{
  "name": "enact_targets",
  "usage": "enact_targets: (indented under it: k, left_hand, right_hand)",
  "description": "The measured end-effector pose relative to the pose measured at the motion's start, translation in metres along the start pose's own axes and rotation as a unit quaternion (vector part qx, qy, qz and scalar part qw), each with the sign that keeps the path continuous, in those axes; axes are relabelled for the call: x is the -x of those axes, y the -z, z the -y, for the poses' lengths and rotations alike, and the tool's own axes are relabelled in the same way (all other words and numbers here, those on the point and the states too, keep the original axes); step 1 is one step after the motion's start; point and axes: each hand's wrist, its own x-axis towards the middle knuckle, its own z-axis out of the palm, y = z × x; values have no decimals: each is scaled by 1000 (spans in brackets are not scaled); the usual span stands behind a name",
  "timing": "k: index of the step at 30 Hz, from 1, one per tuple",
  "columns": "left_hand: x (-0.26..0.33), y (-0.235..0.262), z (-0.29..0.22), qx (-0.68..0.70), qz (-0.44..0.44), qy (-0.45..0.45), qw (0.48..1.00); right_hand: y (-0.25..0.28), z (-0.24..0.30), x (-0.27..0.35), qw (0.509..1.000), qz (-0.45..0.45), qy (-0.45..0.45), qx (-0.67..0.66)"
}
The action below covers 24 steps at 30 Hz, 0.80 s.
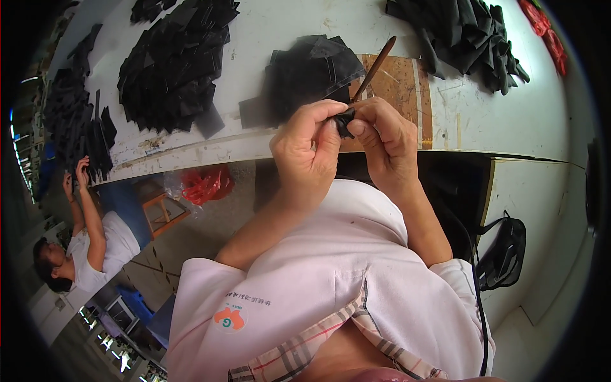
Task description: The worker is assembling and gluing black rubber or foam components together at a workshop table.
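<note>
Pinching a small black piece [344, 121] between them, both hands were raised just in front of the near edge of the white worktable [273, 28]. The left hand [307, 149] had its thumb and forefinger closed on the left side of the piece, the other fingers curled in; the right hand [385, 137] gripped the right side and also held a slim brown stick [375, 67], whose far end pointed up and to the right over the table. The work looked to be in its shaping step, with the stick's lower end pushed into the folded black piece; how deep it sat could not be told, since the fingers hid it. The next move would likely call for a firm pinch by the left hand while the right worked the stick with care, so the small piece did not slip. On the table lay piles of black pieces [175, 63], another heap [309, 73] just beyond the hands beside a brown board [401, 83], and more at far right [464, 35]. At far left a co-worker [89, 245] reached up to the table.
</note>
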Motion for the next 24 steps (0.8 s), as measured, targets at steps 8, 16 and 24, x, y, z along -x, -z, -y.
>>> enact_targets:
  k: [8, 16, 24]
  left_hand:
    - [-16, 20, 9, 404, 86, 321, 852]
    - [-43, 17, -28, 699, 285, 320, 572]
    - [-91, -9, 9, 707, 233, 437, 505]
  right_hand:
    - [-3, -10, 10, 907, -3, -283, -312]
    - [21, 26, -22, 948, -19, -170, -269]
    - [40, -28, -63, 875, 96, -316, -355]
